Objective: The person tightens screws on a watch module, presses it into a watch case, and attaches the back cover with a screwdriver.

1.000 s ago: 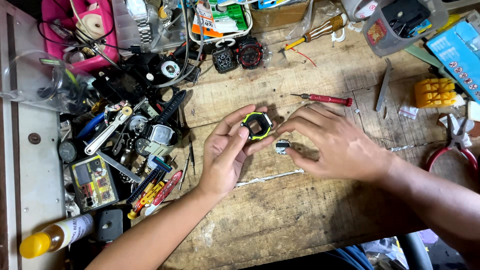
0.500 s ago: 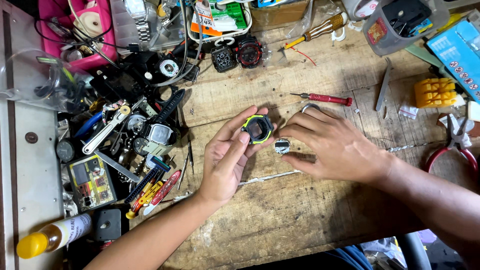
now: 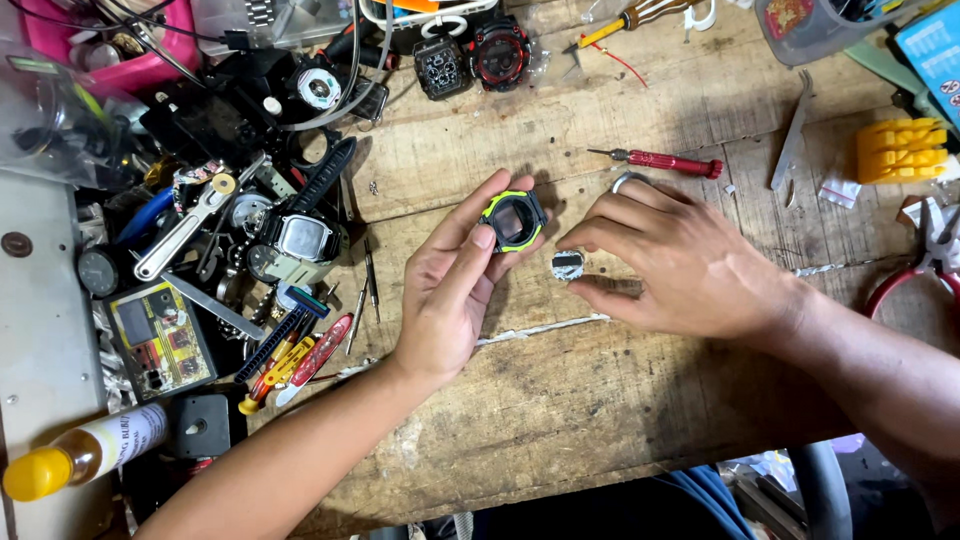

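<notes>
The left hand (image 3: pixel 452 290) lies palm up on the wooden worktop (image 3: pixel 600 420), its grip pinching a black watch case with a yellow-green rim (image 3: pixel 513 218) between thumb and fingertips; the case sits at the centre of the worktop, lifted slightly at the fingertips. The right hand (image 3: pixel 690 262) rests palm down just beside it, its grip pinching a small round watch module (image 3: pixel 567 265) between thumb and forefinger, low against the wood. Case and module are near each other but apart.

Open room: bare wood lies below both hands toward the near edge, and a strip above them reaches a red-handled screwdriver (image 3: pixel 662 160). The left side is crowded: a grey digital watch (image 3: pixel 300 240), a metal wrench (image 3: pixel 185 225), a small tester (image 3: pixel 160 340) and loose tools lie packed close to the left forearm. Red-handled pliers (image 3: pixel 915 275) and a yellow plastic block (image 3: pixel 900 150) lie at the right edge.

Hidden or unclear: the right palm covers the wood beneath it; the module's face is too small to read. A yellow-capped bottle (image 3: pixel 80 455) is cut off at the lower left. Both forearms leave the frame at the bottom.
</notes>
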